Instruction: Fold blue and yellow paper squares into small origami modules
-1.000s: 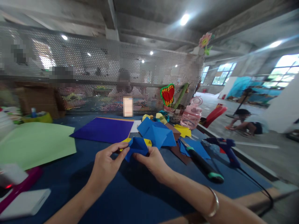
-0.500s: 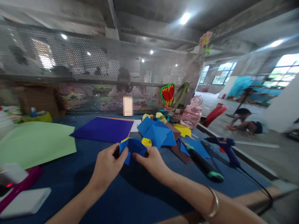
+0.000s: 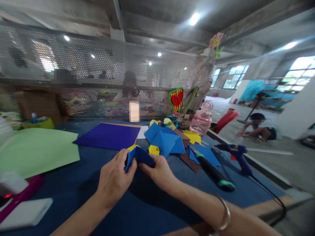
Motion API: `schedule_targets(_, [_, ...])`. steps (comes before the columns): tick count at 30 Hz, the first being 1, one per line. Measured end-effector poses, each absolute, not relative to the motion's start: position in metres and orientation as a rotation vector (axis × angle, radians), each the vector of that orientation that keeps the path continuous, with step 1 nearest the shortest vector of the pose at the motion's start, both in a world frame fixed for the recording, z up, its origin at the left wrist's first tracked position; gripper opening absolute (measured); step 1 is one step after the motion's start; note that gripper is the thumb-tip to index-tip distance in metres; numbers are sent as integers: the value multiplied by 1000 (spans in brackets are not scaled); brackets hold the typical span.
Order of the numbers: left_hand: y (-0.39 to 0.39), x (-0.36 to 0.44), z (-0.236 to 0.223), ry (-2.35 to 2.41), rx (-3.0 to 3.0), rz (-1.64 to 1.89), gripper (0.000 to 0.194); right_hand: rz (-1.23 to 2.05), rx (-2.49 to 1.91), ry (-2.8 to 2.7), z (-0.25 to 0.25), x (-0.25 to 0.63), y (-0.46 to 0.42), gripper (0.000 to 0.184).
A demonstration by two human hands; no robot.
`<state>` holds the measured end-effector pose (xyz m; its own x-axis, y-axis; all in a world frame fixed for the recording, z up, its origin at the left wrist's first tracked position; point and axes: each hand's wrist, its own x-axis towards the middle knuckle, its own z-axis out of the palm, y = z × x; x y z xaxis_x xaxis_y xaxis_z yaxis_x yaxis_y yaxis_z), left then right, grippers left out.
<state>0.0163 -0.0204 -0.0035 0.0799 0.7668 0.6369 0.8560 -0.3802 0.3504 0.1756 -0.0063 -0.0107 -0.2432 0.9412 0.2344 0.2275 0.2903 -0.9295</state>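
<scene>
A small piece of folded blue paper (image 3: pixel 140 155) is held up above the dark blue tabletop, bent along a crease. My left hand (image 3: pixel 115 173) pinches its left side between thumb and fingers. At its right edge my right hand (image 3: pixel 159 170) grips it the same way, a bangle on that wrist. Just behind the paper lie small yellow folded pieces (image 3: pixel 154 150). A larger blue folded paper shape (image 3: pixel 164 139) stands behind my right hand. The fingertips behind the held paper are partly hidden.
A utility knife (image 3: pixel 214 172) lies right of my hands, near a glue gun (image 3: pixel 233 152) with its cord. Purple sheets (image 3: pixel 110 136) and a pale green sheet (image 3: pixel 39 149) lie left. A pink bottle (image 3: pixel 201 119) stands back right. A person (image 3: pixel 261 127) crouches beyond the table.
The blue paper has turned and its left panel now stands more upright. My left hand has shifted slightly left and tilted; my right hand stays nearly where it was.
</scene>
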Motion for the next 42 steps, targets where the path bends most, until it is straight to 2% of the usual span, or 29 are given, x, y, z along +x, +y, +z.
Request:
schedule_targets(8, [-21,17,-5,-1479,-2212,-1113,12,1059,-1057,-1627,-10,175,-8,18])
schedule_targets(13, [-24,18,-2,-1368,-2380,-1398,6,1100,-1024,-1599,-10,175,-7,10])
schedule_targets(20, [-23,16,7,-1553,-2519,-1693,13,1125,-1058,-1568,-7,176,-7,13])
schedule_targets(28, [-14,11,-2,-1761,-2389,-1869,13,1147,-1083,-1549,-5,176,-6,18])
schedule_targets(36, [-17,9,2,-1425,-2444,-1660,14,1201,-1030,-1534,-5,178,-6,18])
schedule_targets(42, [-19,8,4,-1370,-2531,-1590,17,1154,-1003,-1573,-7,179,-4,17])
